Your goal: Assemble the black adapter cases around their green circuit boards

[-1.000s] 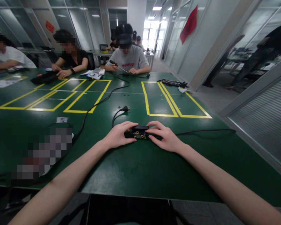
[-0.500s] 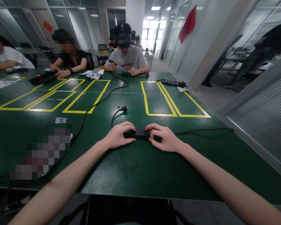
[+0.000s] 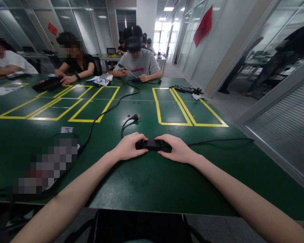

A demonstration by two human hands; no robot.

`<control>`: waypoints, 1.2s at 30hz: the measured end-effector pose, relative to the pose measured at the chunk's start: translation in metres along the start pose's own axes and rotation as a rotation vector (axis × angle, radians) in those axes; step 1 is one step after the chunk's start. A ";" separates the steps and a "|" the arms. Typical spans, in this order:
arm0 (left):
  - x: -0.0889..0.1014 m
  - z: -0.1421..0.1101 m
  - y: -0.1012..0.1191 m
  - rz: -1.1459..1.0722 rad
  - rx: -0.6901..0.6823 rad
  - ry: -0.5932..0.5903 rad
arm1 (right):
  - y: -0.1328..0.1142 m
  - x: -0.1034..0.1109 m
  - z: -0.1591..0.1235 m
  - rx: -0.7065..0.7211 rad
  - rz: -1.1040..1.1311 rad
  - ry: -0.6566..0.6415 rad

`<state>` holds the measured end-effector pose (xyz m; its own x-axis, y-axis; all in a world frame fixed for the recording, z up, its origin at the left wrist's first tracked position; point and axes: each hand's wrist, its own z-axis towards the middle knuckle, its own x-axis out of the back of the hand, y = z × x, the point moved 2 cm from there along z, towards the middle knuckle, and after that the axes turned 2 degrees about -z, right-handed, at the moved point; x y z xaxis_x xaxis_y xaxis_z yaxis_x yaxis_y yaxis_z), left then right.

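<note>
A black power adapter (image 3: pixel 152 144) lies on the green table between my hands. My left hand (image 3: pixel 130 145) grips its left end, thumb on the near edge and fingers on the far edge. On the opposite end, my right hand (image 3: pixel 176 147) holds it in the same way, with a dark gap showing inside the curled fingers. A short power cord with a plug (image 3: pixel 135 117) curves out beyond my left hand. From behind my right hand a thin black cable (image 3: pixel 220 140) runs off to the right.
A pixelated power strip (image 3: pixel 49 165) lies at left, with a long black cord (image 3: pixel 91 127) running past it. Yellow tape rectangles (image 3: pixel 174 124) mark the table. Across from me, a person in a grey shirt (image 3: pixel 139 62) holds a screwdriver. A folded black tripod-like object (image 3: pixel 187 89) lies at far right.
My right hand has shifted slightly left and opened from a pinch near the cable end into a grip along the adapter's sides. My left hand stays in place.
</note>
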<state>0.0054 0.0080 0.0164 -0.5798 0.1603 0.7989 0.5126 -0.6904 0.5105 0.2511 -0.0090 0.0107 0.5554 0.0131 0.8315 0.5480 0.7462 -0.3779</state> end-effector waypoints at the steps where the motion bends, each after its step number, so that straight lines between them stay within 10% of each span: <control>1: 0.000 0.000 0.001 -0.002 0.000 0.003 | 0.001 -0.001 0.000 -0.001 0.004 0.000; 36: -0.007 0.007 0.012 0.148 -0.138 -0.065 | -0.003 -0.004 0.006 0.088 -0.117 -0.035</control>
<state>0.0198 0.0036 0.0187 -0.4601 0.0917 0.8831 0.4954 -0.7989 0.3411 0.2433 -0.0071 0.0113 0.4683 -0.0552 0.8818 0.5500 0.7993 -0.2420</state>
